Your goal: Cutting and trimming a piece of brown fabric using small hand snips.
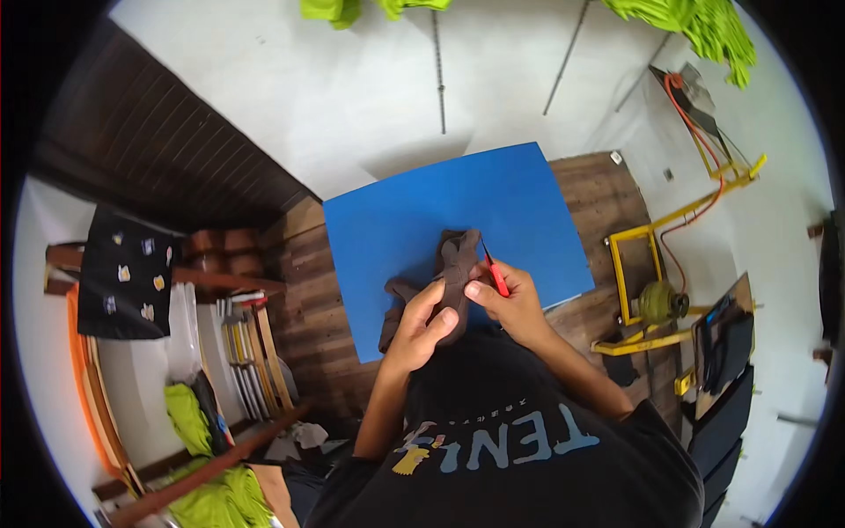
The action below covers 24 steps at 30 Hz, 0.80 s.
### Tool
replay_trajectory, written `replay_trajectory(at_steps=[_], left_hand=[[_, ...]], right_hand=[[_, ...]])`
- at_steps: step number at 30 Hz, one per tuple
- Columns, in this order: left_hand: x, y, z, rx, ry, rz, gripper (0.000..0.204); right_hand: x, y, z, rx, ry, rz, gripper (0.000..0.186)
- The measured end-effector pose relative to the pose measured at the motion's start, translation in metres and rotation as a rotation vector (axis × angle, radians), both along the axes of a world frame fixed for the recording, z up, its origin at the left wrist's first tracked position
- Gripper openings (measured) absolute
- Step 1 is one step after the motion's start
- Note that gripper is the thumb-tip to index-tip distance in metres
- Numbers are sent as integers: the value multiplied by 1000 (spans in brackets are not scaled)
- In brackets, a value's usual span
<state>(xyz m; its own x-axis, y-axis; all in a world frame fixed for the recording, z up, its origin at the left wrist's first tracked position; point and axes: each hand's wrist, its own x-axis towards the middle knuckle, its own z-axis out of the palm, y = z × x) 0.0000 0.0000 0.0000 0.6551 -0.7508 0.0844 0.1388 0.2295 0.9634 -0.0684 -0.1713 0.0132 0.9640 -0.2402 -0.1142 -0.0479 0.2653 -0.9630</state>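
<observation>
A piece of dark brown cloth (453, 275), bunched and folded, is held up in front of my body above the blue tabletop (502, 194). My left hand (421, 330) grips its near left part, thumb on top. A loose fold (393, 290) hangs out to the left of that hand. My right hand (513, 304) pinches the cloth's right edge between thumb and finger. That same hand also holds a small red-handled tool (498, 277) with a thin dark tip pointing away from me; its exact kind is too small to tell.
A yellow metal frame (621, 286) with a red hose stands at the right. To the left are a black printed cloth (128, 273), upright framed panels (251, 361) and lime-green garments (220, 497). More green garments (704, 35) hang on the far wall.
</observation>
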Motion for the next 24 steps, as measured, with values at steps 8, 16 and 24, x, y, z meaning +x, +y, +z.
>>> replay_trajectory(at_steps=[8, 16, 24], left_hand=[[2, -15, 4, 239, -145, 153, 49], [43, 20, 2, 926, -746, 130, 24], [18, -7, -10, -76, -343, -137, 23]], right_hand=[[9, -17, 1, -88, -99, -115, 12], [20, -63, 26, 377, -76, -328, 15], [25, -90, 31, 626, -171, -313, 25]])
